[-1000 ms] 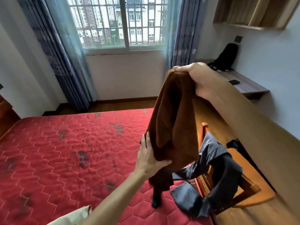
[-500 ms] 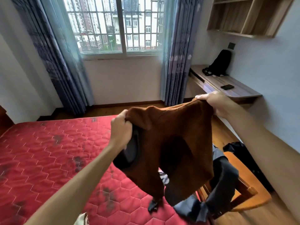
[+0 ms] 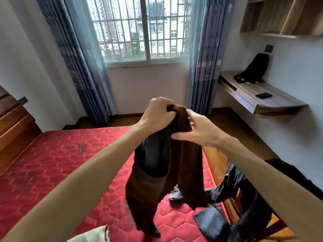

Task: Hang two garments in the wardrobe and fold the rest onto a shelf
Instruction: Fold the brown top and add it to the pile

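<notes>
A brown garment [image 3: 185, 165] with a dark grey lining hangs doubled over in front of me, above the red mattress [image 3: 57, 165]. My left hand [image 3: 158, 114] grips its bunched top edge in a fist. My right hand [image 3: 197, 131] is on the fold just to the right, thumb across the near side, fingers behind the cloth. A grey-blue garment [image 3: 232, 186] is draped over the wooden chair [image 3: 277, 224] at the lower right, its end lying on the mattress. No wardrobe is in view.
A beige cloth [image 3: 94, 235] pokes in at the bottom edge. A wall desk [image 3: 272, 103] at the right carries a black bag [image 3: 253, 69] and a phone [image 3: 264, 95]. Open wooden shelves [image 3: 279, 16] hang above it. Window and blue curtains stand ahead, a wooden headboard [image 3: 12, 130] at left.
My hands, spread wide with the brown garment stretched between them half a second ago, have come together, folding the garment in half lengthwise. It now hangs in a narrow drape.
</notes>
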